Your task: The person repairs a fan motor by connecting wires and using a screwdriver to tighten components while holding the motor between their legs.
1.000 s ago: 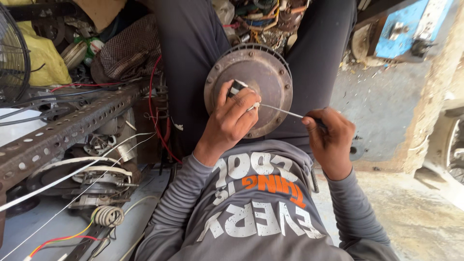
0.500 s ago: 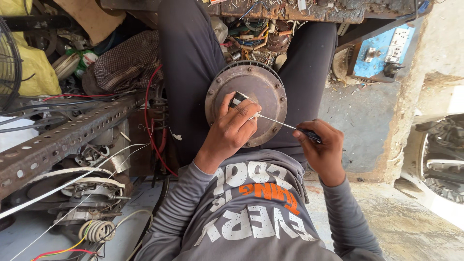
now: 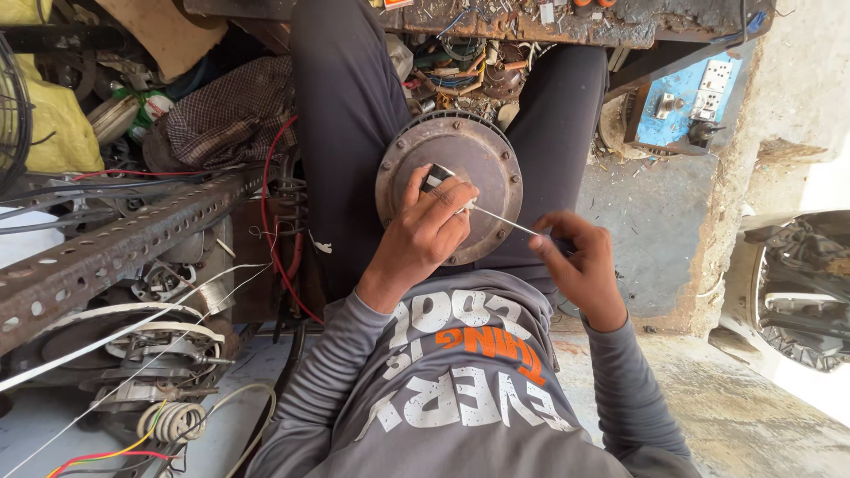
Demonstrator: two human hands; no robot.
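Between the person's knees, the left hand (image 3: pixel 425 239) pinches a small black-and-white part (image 3: pixel 436 177) in closed fingertips, pressing it against the face of a round, rusty motor housing (image 3: pixel 452 181). Just beside it, the right hand (image 3: pixel 580 265) is curled shut around the handle of a thin screwdriver (image 3: pixel 505 219) — its shaft slants up-left until the tip touches the left fingers. Resting on dark trouser legs, the housing lies on the lap. Further left — a perforated metal angle bar (image 3: pixel 115 248), a red wire (image 3: pixel 274 221) and a checked cloth (image 3: pixel 230 119). A blue switch panel (image 3: pixel 682 111) stands on the right.
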